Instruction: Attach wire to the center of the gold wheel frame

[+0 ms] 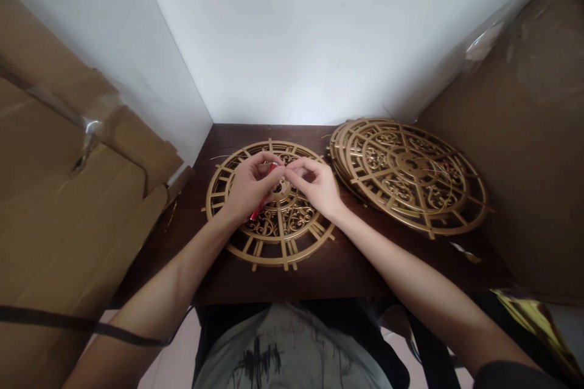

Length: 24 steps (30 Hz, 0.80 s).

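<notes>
A round gold openwork clock frame [292, 255] lies flat on the dark brown table. Over its centre my two hands meet, fingertips almost touching. My left hand [253, 185] has thumb and index finger pinched together, and a red tool [256, 214] with a dark end lies under its palm, held by the other fingers. My right hand [317, 185] is also closed in a pinch, thumb against index finger. Whatever sits between the fingertips is too small to make out. Behind the fingers, the middle of the frame is partly hidden.
Several similar gold frames [431, 222] are stacked at the right, with thin yellow wire on top. Cardboard [68, 194] stands at the left and a brown box [524, 134] at the right. A white wall [310, 42] rises behind the dark table [319, 282].
</notes>
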Available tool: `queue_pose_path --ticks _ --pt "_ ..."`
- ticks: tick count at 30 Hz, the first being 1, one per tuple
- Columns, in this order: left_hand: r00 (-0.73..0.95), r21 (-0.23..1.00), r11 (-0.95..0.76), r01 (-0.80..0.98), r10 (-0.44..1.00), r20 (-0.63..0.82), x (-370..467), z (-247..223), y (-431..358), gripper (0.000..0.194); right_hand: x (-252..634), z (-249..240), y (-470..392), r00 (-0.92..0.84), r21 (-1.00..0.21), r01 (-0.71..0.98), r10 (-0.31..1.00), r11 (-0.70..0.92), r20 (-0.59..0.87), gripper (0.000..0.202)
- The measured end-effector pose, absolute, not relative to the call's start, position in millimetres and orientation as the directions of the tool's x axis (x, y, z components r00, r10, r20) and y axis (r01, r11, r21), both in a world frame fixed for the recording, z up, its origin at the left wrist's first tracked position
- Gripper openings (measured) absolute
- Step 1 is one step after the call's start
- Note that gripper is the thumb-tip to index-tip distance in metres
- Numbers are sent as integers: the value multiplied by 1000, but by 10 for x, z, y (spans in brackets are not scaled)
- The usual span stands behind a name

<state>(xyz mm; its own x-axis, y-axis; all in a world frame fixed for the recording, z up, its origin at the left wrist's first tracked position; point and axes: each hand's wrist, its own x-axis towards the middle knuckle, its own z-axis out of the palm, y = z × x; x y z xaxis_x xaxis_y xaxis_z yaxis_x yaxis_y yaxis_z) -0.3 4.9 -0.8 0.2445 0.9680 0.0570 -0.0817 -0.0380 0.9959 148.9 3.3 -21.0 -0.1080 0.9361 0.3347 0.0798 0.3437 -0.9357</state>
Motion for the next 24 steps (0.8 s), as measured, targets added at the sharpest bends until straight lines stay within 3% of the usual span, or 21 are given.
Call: queue_pose_path --ticks 24 --pt "173 995 -65 -75 982 77 16 -53 61 19 1476 -181 18 -67 -957 -30 955 288 289 13"
